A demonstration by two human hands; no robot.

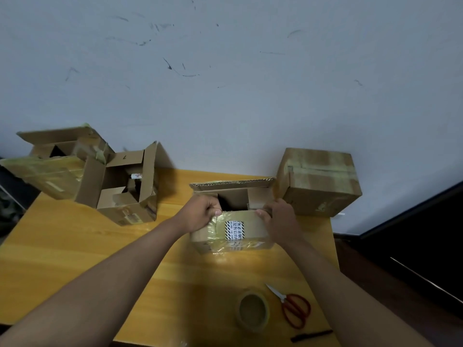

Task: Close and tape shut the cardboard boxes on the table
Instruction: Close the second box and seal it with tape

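A scuffed grey-blue wall (225,83) fills the upper half of the head view, and below it a yellow wooden worktop (75,246) carries four cardboard boxes. At the far left edge stands a large open box (53,169), its flaps raised and its near side wrapped in yellowish tape; touching its right side is a second open box (125,186), flaps spread wide, with a small white item visible inside. At the far right, against the wall, sits a sealed box (319,182), strips of pale tape crossing its top. Between these, at the middle of the worktop, is the box being worked on (233,216): its far flap stands upright, the interior shows dark, and its near flap, bearing a white label with black hazard stripes and printed characters, is folded partway over the opening. A person's two bare forearms reach in from the lower edge of the frame. The left hand (201,212) grasps the left end of that near flap, fingers curled over its edge with the thumb on top; the right hand (279,219) grips the flap's right end, fingers wrapped round the corner. On the near right part of the worktop lies a roll of clear packing tape (253,311), flat on its side. Just beside it to the right rest red-handled scissors (292,306), blades pointing away from the person. Near the front edge lies a black pen (312,336).
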